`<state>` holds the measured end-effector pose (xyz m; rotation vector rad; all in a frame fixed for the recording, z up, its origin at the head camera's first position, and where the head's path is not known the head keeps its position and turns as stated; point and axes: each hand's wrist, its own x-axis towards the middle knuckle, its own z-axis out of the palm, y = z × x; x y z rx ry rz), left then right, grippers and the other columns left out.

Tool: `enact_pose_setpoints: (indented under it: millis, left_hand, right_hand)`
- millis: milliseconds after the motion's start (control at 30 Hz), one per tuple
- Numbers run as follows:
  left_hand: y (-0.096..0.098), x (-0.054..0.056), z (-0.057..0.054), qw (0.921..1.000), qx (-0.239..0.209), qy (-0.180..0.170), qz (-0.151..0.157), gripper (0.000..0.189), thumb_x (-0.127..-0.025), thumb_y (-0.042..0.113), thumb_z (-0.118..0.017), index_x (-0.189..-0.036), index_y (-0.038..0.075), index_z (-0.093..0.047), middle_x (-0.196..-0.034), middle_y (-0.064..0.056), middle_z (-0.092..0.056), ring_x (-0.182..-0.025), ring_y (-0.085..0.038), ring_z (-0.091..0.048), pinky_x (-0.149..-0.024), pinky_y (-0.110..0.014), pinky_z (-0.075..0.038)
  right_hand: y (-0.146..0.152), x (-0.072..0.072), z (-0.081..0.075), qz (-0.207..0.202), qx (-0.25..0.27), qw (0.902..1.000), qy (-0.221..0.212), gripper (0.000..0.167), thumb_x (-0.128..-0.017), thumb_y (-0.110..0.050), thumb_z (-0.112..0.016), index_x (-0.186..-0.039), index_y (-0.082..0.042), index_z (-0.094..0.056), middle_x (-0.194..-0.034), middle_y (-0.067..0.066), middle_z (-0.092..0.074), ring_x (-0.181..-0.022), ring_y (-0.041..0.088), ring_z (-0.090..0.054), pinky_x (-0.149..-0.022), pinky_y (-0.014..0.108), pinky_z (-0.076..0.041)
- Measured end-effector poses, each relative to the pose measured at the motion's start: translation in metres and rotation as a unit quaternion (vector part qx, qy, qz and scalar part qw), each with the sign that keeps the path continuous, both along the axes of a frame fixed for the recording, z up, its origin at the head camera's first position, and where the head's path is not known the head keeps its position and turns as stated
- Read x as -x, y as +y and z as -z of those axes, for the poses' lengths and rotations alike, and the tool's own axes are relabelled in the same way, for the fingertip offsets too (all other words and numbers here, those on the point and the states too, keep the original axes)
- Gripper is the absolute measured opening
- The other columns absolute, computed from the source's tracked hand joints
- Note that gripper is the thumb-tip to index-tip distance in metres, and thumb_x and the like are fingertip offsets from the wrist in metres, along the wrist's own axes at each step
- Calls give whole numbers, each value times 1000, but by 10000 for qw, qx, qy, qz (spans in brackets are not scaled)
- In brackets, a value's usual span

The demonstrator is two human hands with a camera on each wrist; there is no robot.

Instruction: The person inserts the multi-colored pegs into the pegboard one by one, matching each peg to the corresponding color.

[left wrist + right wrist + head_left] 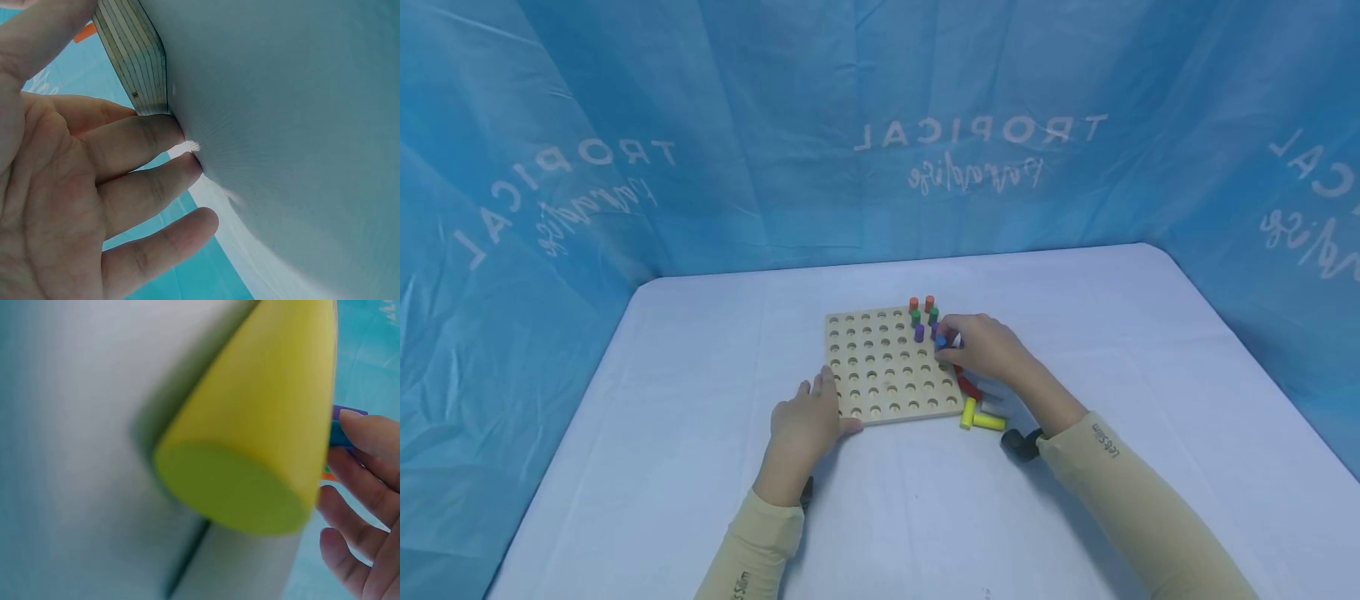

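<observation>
A square wooden pegboard [887,375] with rows of holes lies on the table. My left hand [805,421] is at its near left corner, fingers along the left side and thumb at the front edge. In the left wrist view those fingers [137,147] are fairly straight against the board's side. Between thumb and fingers, my right hand [988,346] pinches a blue peg [941,342] upright over the board's right column. Behind it stand orange pegs [929,303], green pegs [916,318] and purple pegs [920,333], in pairs; the right-hand purple one is partly hidden.
Red pegs [970,388] lie along the board's right side, partly under my right hand. Two yellow pegs [988,422] lie at the near right corner; one yellow peg [250,444] looms large in the right wrist view. A blue printed curtain [790,167] surrounds the white table [700,375].
</observation>
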<state>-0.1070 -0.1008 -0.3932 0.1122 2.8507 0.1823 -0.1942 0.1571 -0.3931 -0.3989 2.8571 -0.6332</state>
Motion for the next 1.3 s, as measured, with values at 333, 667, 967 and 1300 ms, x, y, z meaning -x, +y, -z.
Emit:
enact_pose_setpoints:
  millis: [333, 667, 967, 1300]
  left_hand:
    - [1, 0, -2, 9999, -67, -73, -15, 97, -87, 55, -65, -154, -4, -26, -153, -20, -44, -143, -37, -41, -100, -56, -49]
    - [1, 0, -3, 9999, -113, -129, -23, 97, -88, 55, -64, -155, -4, -24, -154, -19, -43, -144, -37, -40, -102, -56, -48]
    - [1, 0, -4, 9998, -73, -168, -18, 98, -88, 55, -64, -155, -4, -23, -154, -20, -42, -145, -37, -39, -103, -57, -47]
    - [2, 1, -3, 9998, -18, -195, 23, 97, -89, 55, -63, -155, -4, -23, -155, -20, -41, -145, -37, -38, -103, -56, -47]
  right_hand:
    - [1, 1, 1, -28, 34, 10000, -84, 21, -88, -28, -76, -104, -19, -68, -96, -3, -70, -88, 17, -62, -76, 32, -51]
    - [27, -4, -15, 520, 144, 9984, -166, 36, -91, -33, -72, -122, -18, -65, -110, 2, -68, -98, 22, -62, -79, 37, -55]
    - [68, -12, -15, 978, -681, 9910, -603, 44, -90, -34, -73, -126, -13, -60, -110, 12, -68, -90, 25, -62, -72, 37, -53]
    - [77, -19, -4, 1049, -970, 9850, -968, 48, -86, -33, -76, -125, -9, -62, -105, 13, -68, -91, 27, -63, -76, 41, -53]
